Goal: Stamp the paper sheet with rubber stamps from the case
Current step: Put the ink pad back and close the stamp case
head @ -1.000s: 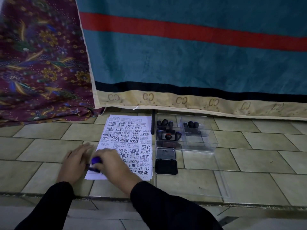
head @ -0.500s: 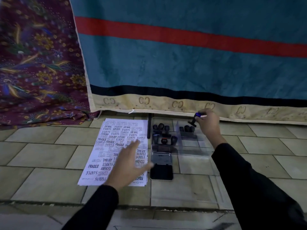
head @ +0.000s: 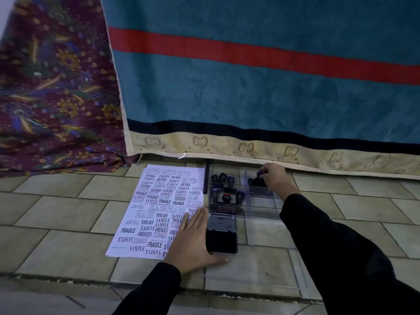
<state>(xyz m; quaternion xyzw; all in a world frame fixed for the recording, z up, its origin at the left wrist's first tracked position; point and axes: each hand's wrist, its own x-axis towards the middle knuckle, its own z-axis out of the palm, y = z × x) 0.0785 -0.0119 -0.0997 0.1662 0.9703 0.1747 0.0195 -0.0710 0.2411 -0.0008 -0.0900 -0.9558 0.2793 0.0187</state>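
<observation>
A white paper sheet (head: 156, 212) covered in black stamped words lies on the tiled floor. My left hand (head: 193, 242) rests flat, fingers spread, on its lower right corner beside the open black ink pad (head: 221, 235). Behind the pad stands the clear plastic case (head: 261, 205) with several dark rubber stamps (head: 225, 187) upright inside. My right hand (head: 273, 178) reaches into the case's right compartment, fingers closed around a blue-topped stamp (head: 260, 173) that sits among the others there.
A teal blanket (head: 261, 87) with a red stripe hangs behind the case, its beige hem touching the floor. A maroon patterned cloth (head: 56, 98) hangs at the left. The case's clear lid (head: 254, 269) lies flat near the step edge.
My right hand carried the blue-topped stamp from the paper over to the case and lowered it into the right compartment. My left hand slid right to the sheet's lower right corner.
</observation>
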